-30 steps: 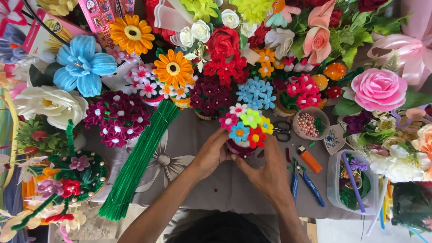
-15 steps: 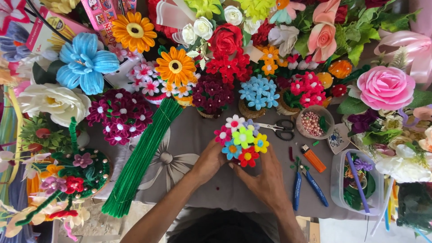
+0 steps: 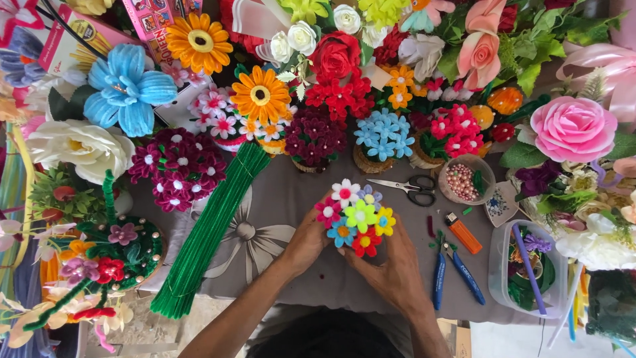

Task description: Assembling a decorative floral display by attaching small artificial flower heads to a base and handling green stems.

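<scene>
A small bunch of pipe-cleaner flowers (image 3: 354,217) in white, pink, green, yellow, blue and red is held up above a grey cloth with a flower print (image 3: 265,225). My left hand (image 3: 306,240) cups its left side. My right hand (image 3: 391,272) grips it from the lower right, fingers under the red flower. The stems and base of the bunch are hidden behind my hands.
A bundle of green pipe cleaners (image 3: 209,229) lies left of my hands. Scissors (image 3: 407,187), a bowl of pink beads (image 3: 464,179), an orange lighter (image 3: 462,232), blue-handled pliers (image 3: 454,272) and a clear tub (image 3: 527,268) sit on the right. Handmade flowers crowd the back and sides.
The bunch and both hands have shifted down and slightly left, toward me, over the last second. The flower heads now face up more squarely.
</scene>
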